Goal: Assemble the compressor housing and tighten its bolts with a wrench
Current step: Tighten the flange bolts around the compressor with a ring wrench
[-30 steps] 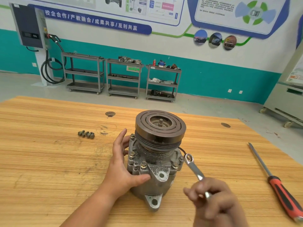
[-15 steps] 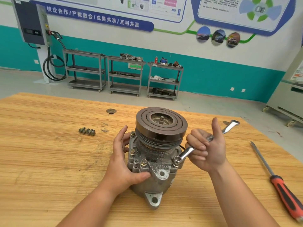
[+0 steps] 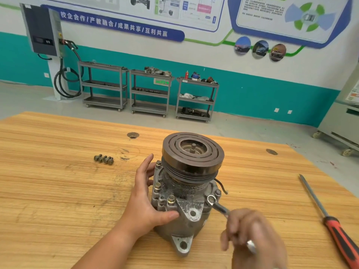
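The grey compressor (image 3: 186, 193) stands upright on the wooden table (image 3: 58, 191), its dark grooved pulley on top. Several bolts sit in the housing flange. My left hand (image 3: 145, 202) holds the housing's left side, thumb across the front. My right hand (image 3: 252, 235), blurred at the lower right, grips a silver wrench (image 3: 218, 206). The wrench's ring end sits over a bolt on the front right of the flange.
Three loose bolts (image 3: 104, 159) lie on the table to the left of the compressor. A red-handled screwdriver (image 3: 330, 220) lies along the right edge. Grey shelf carts (image 3: 151, 92) stand by the far wall.
My right hand has swung the wrench handle from the far right round toward me, with the ring end on the front right bolt. My left hand has stayed on the housing.
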Motion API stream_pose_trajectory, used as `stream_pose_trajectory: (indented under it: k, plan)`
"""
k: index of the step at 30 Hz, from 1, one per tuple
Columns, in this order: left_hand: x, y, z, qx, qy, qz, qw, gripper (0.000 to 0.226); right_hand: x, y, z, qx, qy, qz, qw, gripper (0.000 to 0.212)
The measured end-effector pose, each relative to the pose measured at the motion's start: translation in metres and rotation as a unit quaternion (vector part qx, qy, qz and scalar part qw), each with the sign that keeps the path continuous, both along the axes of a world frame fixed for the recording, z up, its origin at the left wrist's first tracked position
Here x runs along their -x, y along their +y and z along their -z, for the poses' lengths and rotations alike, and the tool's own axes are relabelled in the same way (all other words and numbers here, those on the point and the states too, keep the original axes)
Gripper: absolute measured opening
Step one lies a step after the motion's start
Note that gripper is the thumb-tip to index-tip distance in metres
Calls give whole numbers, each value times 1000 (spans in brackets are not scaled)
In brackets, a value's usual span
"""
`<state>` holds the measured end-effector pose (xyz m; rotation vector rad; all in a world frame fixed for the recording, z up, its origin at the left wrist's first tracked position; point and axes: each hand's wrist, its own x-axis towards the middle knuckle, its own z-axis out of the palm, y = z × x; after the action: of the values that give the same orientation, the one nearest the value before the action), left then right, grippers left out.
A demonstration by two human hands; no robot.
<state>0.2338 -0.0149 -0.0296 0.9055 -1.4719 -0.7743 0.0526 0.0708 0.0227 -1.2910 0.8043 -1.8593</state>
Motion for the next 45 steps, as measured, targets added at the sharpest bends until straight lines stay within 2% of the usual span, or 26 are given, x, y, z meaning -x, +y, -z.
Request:
stream_pose_trajectory:
  k: [1,2,4,6,8,10,13,14,16,17,20,23,25,28,30,33,34,35,37,38,41,43,45]
  plan:
    - [0,0,-1,1,-1,0,1000,121,-9,7,3,32,108,34,993,19]
    - [0,0,-1,4,-3,-1,1000,121,-15,9,6,49,175,55,982,16]
    - [1,1,-1,5,-6,-1,1000,119,-14,12,3,62,206,95,972,15]
    - [0,1,-1,3,-6,0,1000,118,-3,11,-8,76,157,49,983,23]
    - [0,0,-1,1,-5,1,1000,117,14,8,-14,122,28,-58,990,32]
    - [-1,0,-1,1,-3,4,1000,117,29,-3,-18,128,-97,-185,970,35]
    - [0,1,-3,1,1,8,1000,116,44,-33,-30,-14,-121,-221,968,51]
    - [0,1,-3,0,2,9,1000,116,46,-43,-31,-41,-142,-269,952,53]
    - [0,0,-2,-1,2,9,1000,118,46,-68,-25,-65,-214,-402,888,48]
    - [0,0,-2,-1,2,9,1000,118,46,-77,-23,-71,-225,-447,863,44]
    - [-1,1,-3,-2,1,8,1000,119,47,-103,-17,-94,-179,-497,844,49]
    - [-1,1,-2,-7,-4,1,1000,121,48,-117,-24,-153,-148,-558,802,51]
    - [-1,1,-2,-7,-5,1,1000,122,47,-116,-29,-192,-133,-533,813,53]
    - [0,1,-2,-5,-5,-2,1000,122,43,-92,-33,-206,-109,-381,895,60]
    - [0,2,-3,-6,-4,-1,1000,121,36,-65,-30,-172,-128,-253,943,60]
    - [1,3,-3,-8,-6,-2,1000,120,15,-24,-21,-91,-145,-87,981,51]
    - [1,3,-4,-8,-7,-2,1000,120,7,-13,-14,-57,-102,-33,993,42]
    - [1,3,-4,-8,-7,-3,1000,119,-3,-3,-9,-15,3,39,999,34]
    - [1,2,-3,-5,-7,-6,1000,119,-21,9,1,53,224,115,966,28]
    - [1,2,-3,-3,-7,-7,1000,119,-25,10,1,57,253,103,960,29]
    - [0,1,-2,-6,-7,-2,1000,120,-22,16,-10,57,190,84,977,29]
    - [-1,1,-2,-9,-8,1,1000,120,-7,13,-20,63,63,10,996,40]
    - [0,1,-2,-9,-7,1,1000,119,11,1,-27,53,-67,-129,988,49]
